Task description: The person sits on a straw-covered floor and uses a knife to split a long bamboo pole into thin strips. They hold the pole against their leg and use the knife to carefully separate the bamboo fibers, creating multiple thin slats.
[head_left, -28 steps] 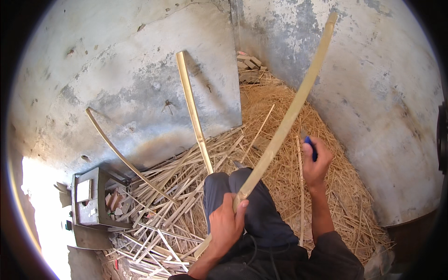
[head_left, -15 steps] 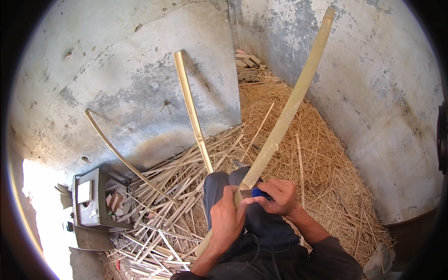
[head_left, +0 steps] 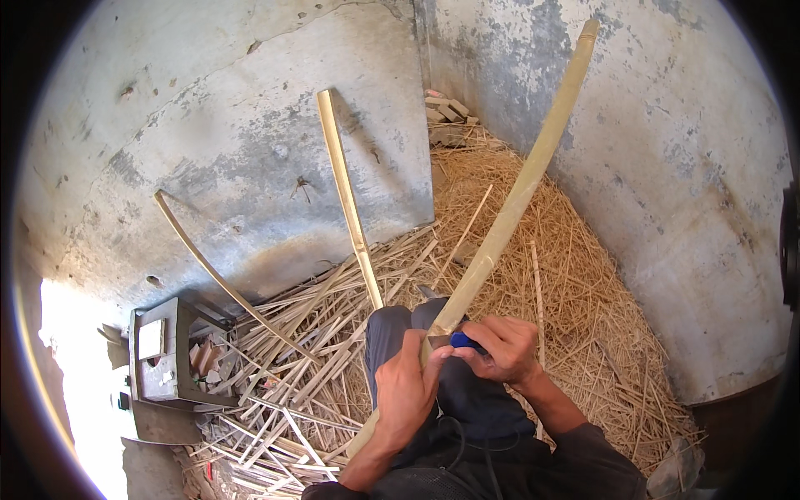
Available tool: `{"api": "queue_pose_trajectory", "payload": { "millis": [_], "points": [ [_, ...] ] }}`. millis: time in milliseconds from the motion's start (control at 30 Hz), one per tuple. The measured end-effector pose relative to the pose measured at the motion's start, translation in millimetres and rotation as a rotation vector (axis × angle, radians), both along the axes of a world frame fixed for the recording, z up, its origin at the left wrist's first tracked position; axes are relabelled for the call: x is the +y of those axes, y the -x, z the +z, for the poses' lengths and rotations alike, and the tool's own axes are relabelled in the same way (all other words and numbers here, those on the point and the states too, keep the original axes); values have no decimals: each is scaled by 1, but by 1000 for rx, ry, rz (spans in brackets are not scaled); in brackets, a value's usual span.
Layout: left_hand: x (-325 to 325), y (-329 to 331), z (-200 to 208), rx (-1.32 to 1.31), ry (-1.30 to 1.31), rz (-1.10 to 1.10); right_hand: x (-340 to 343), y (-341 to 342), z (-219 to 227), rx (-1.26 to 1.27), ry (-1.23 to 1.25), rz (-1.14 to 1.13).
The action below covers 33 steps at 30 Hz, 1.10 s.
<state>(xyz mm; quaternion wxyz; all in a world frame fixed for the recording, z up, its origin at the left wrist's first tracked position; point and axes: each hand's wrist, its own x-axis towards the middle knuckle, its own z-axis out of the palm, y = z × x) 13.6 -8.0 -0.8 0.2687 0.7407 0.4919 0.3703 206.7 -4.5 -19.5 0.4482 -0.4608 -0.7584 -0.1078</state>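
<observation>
Left hand (head_left: 404, 387) is gripping the long bamboo strip (head_left: 518, 200) near its lower part; right hand (head_left: 504, 348) is clasping a blue-handled knife (head_left: 462, 340), whose blade is pressing on the strip just above the left thumb. The strip is slanting up and rightward from the lap, over the dark trousers (head_left: 460, 396), while pale shavings (head_left: 575, 258) are covering the floor beyond.

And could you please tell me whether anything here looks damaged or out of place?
The right-hand wall looks damaged: its surface is flaking and discoloured in patches. Loose bamboo strips lie criss-crossed in an untidy heap at left.
</observation>
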Motion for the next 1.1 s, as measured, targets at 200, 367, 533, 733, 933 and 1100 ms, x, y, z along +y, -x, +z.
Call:
{"api": "queue_pose_trajectory", "payload": {
  "millis": [200, 367, 533, 733, 933, 1100],
  "points": [
    [0, 2, -3, -6, 27, -12, -2, 0, -2, -38, -17, -32],
    [-1, 4, -3, -13, 47, -20, -3, 1, -4, -33, -22, -43],
    [-2, 5, -4, -15, 59, -12, -3, 5, -4, -32, -37, -58],
    [-18, 20, -13, 75, 111, 29, 26, -44, -8, 663, 98, -567],
    [-15, 37, -30, 34, 195, 34, 38, -98, 2, 528, 116, -485],
    [6, 26, -20, -53, 160, 9, 18, -42, -36, 407, 134, -136]
  ]
}}
